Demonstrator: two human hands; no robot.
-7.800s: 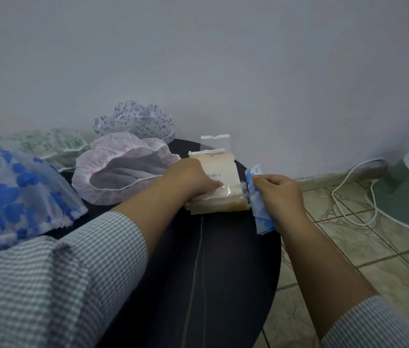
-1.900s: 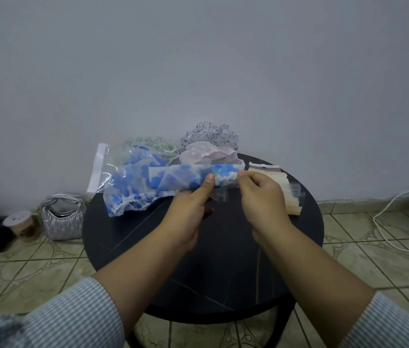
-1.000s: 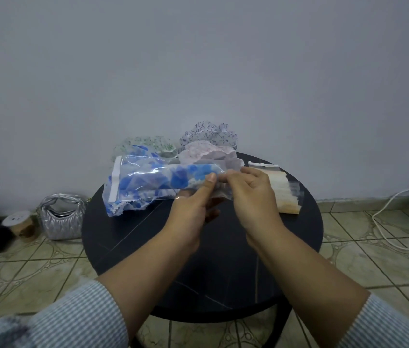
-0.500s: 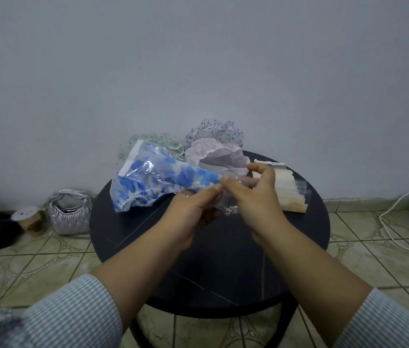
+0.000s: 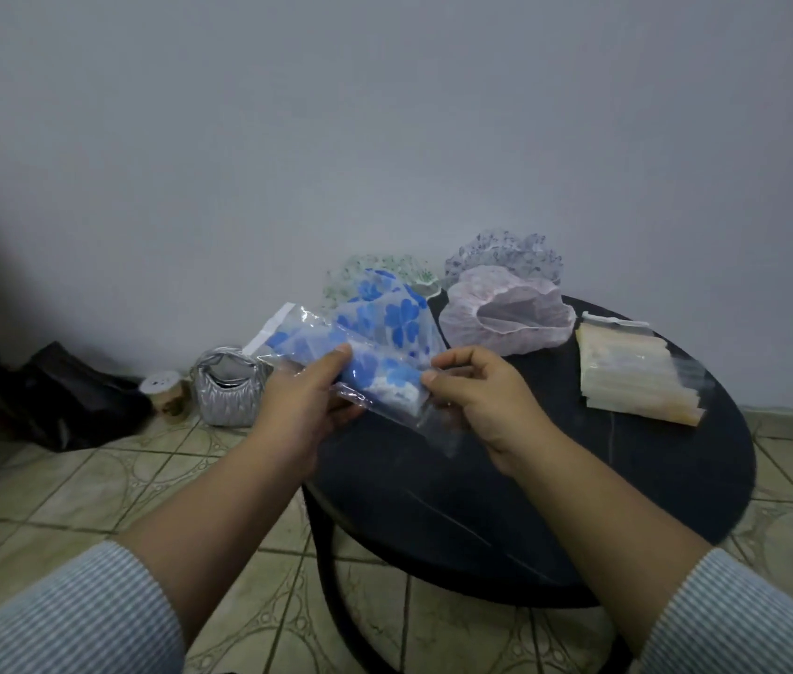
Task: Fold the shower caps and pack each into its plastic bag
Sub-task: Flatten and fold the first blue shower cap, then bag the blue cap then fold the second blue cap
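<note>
Floor, far left: dark bag, small spool and silver quilted purse against the wall, off the surface.
Left hand: thumb and fingers pinching the near-left part of the plastic bag, held in the air over the left edge of the surface.
Plastic bag: clear, tilted, white strip of its mouth up and to the far left; loose empty end toward the right hand.
Blue-flowered shower cap: folded and inside the bag; whether the mouth is sealed, cannot tell.
Right hand: thumb and forefinger pinching the near-right end of the same bag.
Green-patterned cap: unfolded, far side, partly hidden behind the held bag.
Purple-patterned cap: unfolded, far edge by the wall.
Pink cap: unfolded, opening upward, just in front of the purple one.
Stack of empty bags: lying flat on the right side, apart from the caps.
Done: one cap folded and bagged, by the look of it.
Left: likely closing this bag, then folding and packing the three caps lying open.
</note>
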